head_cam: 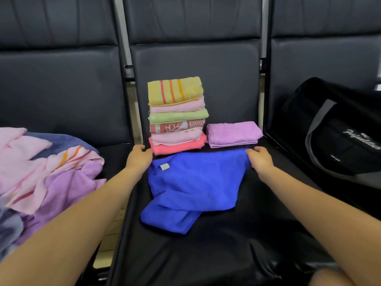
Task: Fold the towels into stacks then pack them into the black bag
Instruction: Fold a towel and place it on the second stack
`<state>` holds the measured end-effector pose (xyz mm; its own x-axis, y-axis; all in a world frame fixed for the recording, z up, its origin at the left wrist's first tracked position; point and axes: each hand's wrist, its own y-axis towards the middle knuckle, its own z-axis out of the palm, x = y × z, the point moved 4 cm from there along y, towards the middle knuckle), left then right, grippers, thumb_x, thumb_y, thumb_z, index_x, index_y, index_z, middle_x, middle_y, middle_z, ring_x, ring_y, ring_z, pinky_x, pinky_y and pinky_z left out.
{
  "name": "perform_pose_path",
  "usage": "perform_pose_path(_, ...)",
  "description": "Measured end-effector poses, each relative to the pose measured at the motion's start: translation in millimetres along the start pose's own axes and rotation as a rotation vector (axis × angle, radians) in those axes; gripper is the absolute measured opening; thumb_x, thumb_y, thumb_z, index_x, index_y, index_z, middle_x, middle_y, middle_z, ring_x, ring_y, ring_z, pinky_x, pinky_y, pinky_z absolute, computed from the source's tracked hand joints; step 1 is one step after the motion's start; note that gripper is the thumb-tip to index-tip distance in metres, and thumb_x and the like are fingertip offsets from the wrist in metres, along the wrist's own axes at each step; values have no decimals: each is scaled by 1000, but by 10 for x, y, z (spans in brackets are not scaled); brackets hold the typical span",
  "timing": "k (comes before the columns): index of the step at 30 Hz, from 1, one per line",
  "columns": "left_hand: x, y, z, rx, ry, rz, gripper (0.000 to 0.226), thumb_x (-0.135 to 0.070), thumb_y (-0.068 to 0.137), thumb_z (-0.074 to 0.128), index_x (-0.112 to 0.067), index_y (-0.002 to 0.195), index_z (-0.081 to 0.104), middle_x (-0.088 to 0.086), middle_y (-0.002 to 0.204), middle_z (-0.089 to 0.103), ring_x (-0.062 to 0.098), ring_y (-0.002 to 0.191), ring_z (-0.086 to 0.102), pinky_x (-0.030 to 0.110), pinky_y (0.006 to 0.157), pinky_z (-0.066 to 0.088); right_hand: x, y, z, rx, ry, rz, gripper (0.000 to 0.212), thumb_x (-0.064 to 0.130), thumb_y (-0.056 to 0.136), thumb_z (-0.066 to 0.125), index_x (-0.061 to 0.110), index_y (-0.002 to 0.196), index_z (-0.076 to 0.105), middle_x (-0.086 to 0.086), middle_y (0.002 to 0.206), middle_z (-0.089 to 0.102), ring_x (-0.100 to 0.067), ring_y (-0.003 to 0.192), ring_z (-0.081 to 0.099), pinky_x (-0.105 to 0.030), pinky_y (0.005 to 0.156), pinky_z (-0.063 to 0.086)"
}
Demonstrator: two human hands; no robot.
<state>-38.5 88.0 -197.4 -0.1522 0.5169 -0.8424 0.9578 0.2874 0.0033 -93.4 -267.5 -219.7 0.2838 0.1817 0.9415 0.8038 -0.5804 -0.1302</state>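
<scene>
We are partway through the folding, judging by what is lying around us. A stack of six folded towels (176, 115) is standing at twelve o'clock on the middle seat (185, 244), and a folded lilac towel (234, 134) is sitting just beside it at one o'clock. At nine o'clock an unfolded heap of towels (47, 172) is waiting, and the black bag (338, 129) at three o'clock is showing nothing packed that we can see. Right now we are working on the blue towel (195, 186), which is lying rumpled between our arms. Our left hand (139, 156) is pinching its far left corner and our right hand (260, 158) is gripping its far right corner, both with fingers curled onto the cloth.
</scene>
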Motion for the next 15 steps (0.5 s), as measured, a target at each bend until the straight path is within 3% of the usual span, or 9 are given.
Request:
perform_pose_path(2,82,-30,43,36,124,11,47,-25,96,48,-9,140,43,14,140,49,31,125,48,34,100,39,-29,-96,-27,-31,-96,-25,52,21,91,54,7,140,42,-13,141,47,-31,126,48,-34,103,39)
perform_pose_path(5,117,-182,62,68,179,68,49,-28,95,49,-10,140,41,13,137,52,31,123,50,37,101,40,-160,-268,-52,-20,-209,-35,53,22,90,56,4,138,43,-17,132,55,-32,120,53,-33,98,41)
perform_pose_path(7,152,-350,52,82,212,128,52,-27,94,52,-7,141,39,16,136,51,32,123,50,38,101,40,-254,-354,-61,20,-228,-10,55,26,87,60,2,134,47,-17,121,60,-33,109,60,-38,96,48)
perform_pose_path(9,195,-519,12,85,261,203,55,-27,93,55,-5,141,39,18,132,51,32,120,51,37,99,41,-306,-429,-73,70,-194,39,45,26,85,64,-2,120,55,-15,97,62,-28,90,61,-41,85,54)
perform_pose_path(11,224,-647,-38,95,343,263,52,-32,92,57,-6,136,44,17,121,57,31,110,56,36,89,44,-322,-554,-62,160,-148,105,32,25,87,66,0,104,59,-11,84,56,-22,77,57,-35,68,54)
perform_pose_path(15,247,-891,-91,150,501,289,49,-48,89,58,-10,118,52,7,106,64,25,98,60,31,75,42,-361,-903,16,465,-163,238,25,29,85,71,10,91,56,-9,79,59,-15,62,54,-25,50,49)
